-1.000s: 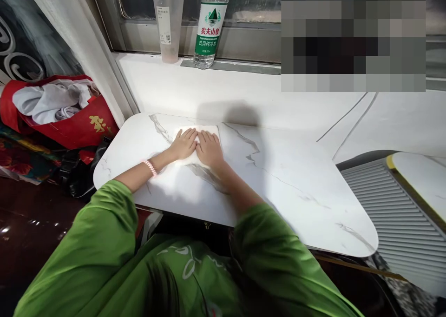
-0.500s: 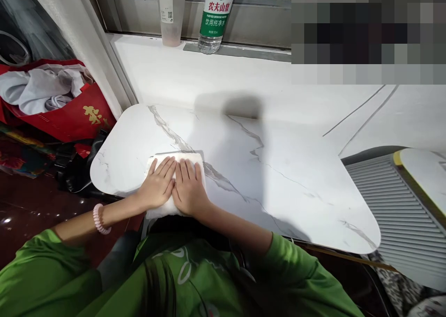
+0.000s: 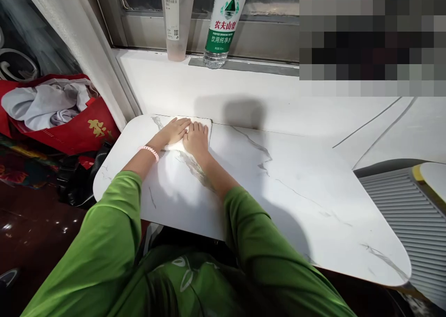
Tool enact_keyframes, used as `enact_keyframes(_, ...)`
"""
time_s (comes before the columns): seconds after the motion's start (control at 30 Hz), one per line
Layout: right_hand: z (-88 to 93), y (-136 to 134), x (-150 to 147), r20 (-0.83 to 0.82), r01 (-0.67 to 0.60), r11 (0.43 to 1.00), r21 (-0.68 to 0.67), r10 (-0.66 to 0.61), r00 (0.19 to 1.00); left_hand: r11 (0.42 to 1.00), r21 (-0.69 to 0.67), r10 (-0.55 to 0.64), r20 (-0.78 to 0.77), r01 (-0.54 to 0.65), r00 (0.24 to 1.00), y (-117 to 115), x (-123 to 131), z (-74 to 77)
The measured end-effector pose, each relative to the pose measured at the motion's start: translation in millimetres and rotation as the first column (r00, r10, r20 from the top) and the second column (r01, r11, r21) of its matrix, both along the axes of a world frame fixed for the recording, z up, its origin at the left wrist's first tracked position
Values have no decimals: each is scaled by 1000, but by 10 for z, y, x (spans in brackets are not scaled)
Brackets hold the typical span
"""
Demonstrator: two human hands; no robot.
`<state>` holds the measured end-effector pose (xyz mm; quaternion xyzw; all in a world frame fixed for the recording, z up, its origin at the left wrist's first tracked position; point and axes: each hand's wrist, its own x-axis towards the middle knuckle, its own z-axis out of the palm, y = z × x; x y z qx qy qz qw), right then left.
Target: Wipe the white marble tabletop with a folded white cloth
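Note:
A folded white cloth [image 3: 177, 146] lies at the back edge of the white marble-patterned tabletop [image 3: 313, 168], close to the wall. My left hand [image 3: 173, 132] rests flat on it, fingers stretched toward the right. Beside it, my right hand [image 3: 196, 139] presses down on the cloth's right part with its fingers extended forward. The fingertips of both hands nearly meet. Most of the cloth's middle is hidden under the hands. A pink coiled band [image 3: 150, 152] circles my left wrist.
On the window ledge stand a clear plastic cup [image 3: 178, 24] and a labelled water bottle [image 3: 225, 26]. A red bag [image 3: 69, 133] stuffed with pale fabric is left of the table. To the right is a grey ribbed surface [image 3: 400, 205]. A pale curtain [image 3: 80, 42] hangs at left.
Both hands have slid the cloth forward, from near the table's front edge to its back edge by the wall. My arms are now stretched out further. The view has shifted slightly.

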<state>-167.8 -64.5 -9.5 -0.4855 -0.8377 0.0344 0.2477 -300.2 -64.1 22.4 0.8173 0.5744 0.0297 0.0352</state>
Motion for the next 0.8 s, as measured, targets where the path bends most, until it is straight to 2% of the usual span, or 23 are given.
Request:
enact_keyframes(0.1, -23, 26, 2, -22, 7, 1000, 9, -7, 1000, 1000, 15, 19, 31, -19, 999, -27, 23, 9)
enact_keyframes(0.2, -22, -98, 37, 20, -51, 999, -2, 51, 998, 994, 63, 87, 51, -90, 995, -271, 37, -31)
enact_keyframes(0.3, 10, -363, 15, 69, -115, 993, -39, 117, 991, 989, 78, 126, 42, -129, 991, -622, -24, -69)
enact_keyframes(0.37, 45, -609, -46, 91, -132, 989, -67, 138, 986, 992, 72, 104, 20, -105, 994, -880, -113, -63)
enact_keyframes(0.53, 185, -1288, -260, 144, -208, 968, -143, 228, 963, 997, 18, 78, -17, -78, 997, -1561, -402, 56)
enact_keyframes(0.7, 372, -1735, -402, 172, -383, 919, -97, 394, 903, 977, -50, 208, 37, -206, 977, -2200, -609, 114)
enact_keyframes(0.8, 419, -1864, -472, 142, -453, 890, -59, 457, 878, 945, -41, 326, 77, -324, 942, -2445, -664, 72)
